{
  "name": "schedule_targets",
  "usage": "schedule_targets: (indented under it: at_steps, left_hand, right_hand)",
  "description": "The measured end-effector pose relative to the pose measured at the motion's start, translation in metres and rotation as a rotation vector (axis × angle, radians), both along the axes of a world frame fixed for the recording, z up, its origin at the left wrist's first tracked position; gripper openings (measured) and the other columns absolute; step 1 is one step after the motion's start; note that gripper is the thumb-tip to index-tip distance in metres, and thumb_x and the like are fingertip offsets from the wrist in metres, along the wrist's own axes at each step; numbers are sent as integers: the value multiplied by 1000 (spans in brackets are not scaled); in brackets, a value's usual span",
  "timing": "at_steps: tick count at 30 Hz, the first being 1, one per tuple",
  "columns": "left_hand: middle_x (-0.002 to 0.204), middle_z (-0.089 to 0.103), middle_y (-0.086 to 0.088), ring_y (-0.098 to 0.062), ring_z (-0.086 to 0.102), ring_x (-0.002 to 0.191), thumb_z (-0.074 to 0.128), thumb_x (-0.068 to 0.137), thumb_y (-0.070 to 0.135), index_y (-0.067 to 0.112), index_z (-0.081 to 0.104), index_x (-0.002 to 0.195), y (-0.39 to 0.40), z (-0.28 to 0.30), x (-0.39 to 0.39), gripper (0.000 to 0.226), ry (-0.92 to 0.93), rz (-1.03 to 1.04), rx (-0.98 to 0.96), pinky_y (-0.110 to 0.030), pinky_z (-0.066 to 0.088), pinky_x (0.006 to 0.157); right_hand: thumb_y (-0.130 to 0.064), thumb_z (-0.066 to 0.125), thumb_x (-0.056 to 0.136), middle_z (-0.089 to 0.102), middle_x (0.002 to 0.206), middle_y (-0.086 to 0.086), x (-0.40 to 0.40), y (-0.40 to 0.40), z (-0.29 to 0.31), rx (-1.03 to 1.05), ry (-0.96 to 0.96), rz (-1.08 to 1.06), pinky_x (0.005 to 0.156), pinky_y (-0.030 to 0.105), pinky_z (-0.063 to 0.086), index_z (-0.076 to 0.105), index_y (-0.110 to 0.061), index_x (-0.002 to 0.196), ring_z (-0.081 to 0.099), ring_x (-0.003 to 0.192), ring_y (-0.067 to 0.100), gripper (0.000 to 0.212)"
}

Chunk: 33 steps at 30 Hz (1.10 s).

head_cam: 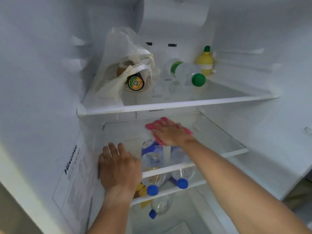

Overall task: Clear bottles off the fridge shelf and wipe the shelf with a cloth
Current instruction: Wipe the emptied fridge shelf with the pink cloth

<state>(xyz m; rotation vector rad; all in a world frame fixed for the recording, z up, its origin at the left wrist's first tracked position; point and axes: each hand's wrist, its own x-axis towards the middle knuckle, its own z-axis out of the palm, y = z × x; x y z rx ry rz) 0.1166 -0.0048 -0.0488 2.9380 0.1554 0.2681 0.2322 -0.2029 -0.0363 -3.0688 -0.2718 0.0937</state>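
My right hand lies flat on a pink cloth, pressing it onto the glass middle shelf near its back; both look blurred. My left hand rests palm down on the left front part of that shelf, fingers spread, holding nothing. Through the glass I see clear bottles with blue caps lying on the shelf below, and another blue-capped bottle lower still. No bottle stands on the middle shelf itself.
On the top shelf lie a clear bottle with a green cap, a yellow lemon-shaped squeezer and a dark bottle inside a white plastic bag. A label sticker is on the left fridge wall.
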Motion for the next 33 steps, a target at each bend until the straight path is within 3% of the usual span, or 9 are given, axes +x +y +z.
schedule_targets:
  at_steps: [4, 7, 10, 14, 18, 25, 29, 33]
  left_hand:
    - [161, 28, -15, -32, 25, 149, 20, 100, 38, 10, 32, 151, -2, -1, 0, 59, 4, 13, -65, -43, 21, 122]
    - [161, 26, -16, -32, 23, 149, 23, 99, 34, 9, 30, 151, -3, 2, -1, 58, 11, 17, -61, -43, 20, 122]
    - [161, 26, -17, -33, 22, 149, 24, 99, 33, 8, 30, 151, -3, 4, -2, 58, 25, 15, -62, -44, 20, 122]
    - [161, 26, -18, -34, 22, 149, 25, 98, 31, 7, 31, 150, -3, 5, -4, 57, 20, 10, -68, -43, 19, 122]
    - [159, 30, -19, -32, 25, 149, 25, 97, 30, 2, 30, 149, -1, 3, -6, 60, -11, 0, -51, -41, 21, 122]
    - [161, 28, -14, -29, 25, 149, 23, 98, 34, 7, 29, 151, 0, -1, 0, 60, -12, 6, -50, -40, 22, 122]
    - [164, 21, -13, -28, 19, 152, 22, 99, 41, 9, 23, 154, 0, -1, 1, 64, 9, -1, -78, -40, 17, 124]
    - [166, 12, -12, -28, 11, 154, 18, 98, 51, 12, 13, 157, 0, -1, 3, 71, 52, -14, -74, -41, 11, 125]
  right_hand:
    - [-47, 20, 100, 0, 168, -7, 1, -107, -1, 11, 37, -434, 120, 59, 4, 7, -45, 157, -4, 154, 24, 59]
    - [-56, 12, 99, -4, 168, -5, -10, -119, -7, 21, 42, -568, 120, 58, 0, 3, -39, 159, -5, 154, 26, 63]
    - [-61, 9, 97, -11, 167, -9, -28, -80, -13, 9, 66, -388, 117, 65, -4, -3, -45, 157, -11, 153, 27, 63]
    - [-74, -1, 88, -15, 164, -18, -48, 2, -19, 71, 24, -50, 116, 62, -13, -7, -53, 152, -19, 151, 18, 68]
    - [-62, 10, 99, -4, 167, -16, -16, 81, -11, 63, 16, 180, 117, 64, -8, 2, -47, 156, -10, 153, 19, 60]
    - [-48, 15, 105, -1, 168, -11, 41, 72, 5, 61, 46, 77, 120, 60, 0, 6, -37, 160, -5, 154, 16, 57]
    - [-51, 17, 104, -1, 168, -11, 41, 20, 7, 21, 35, -34, 118, 62, 5, 5, -37, 160, -3, 154, 17, 59]
    - [-60, 14, 100, -6, 167, -11, 17, -63, 2, 27, 30, -305, 119, 62, 2, 2, -34, 160, -9, 153, 15, 67]
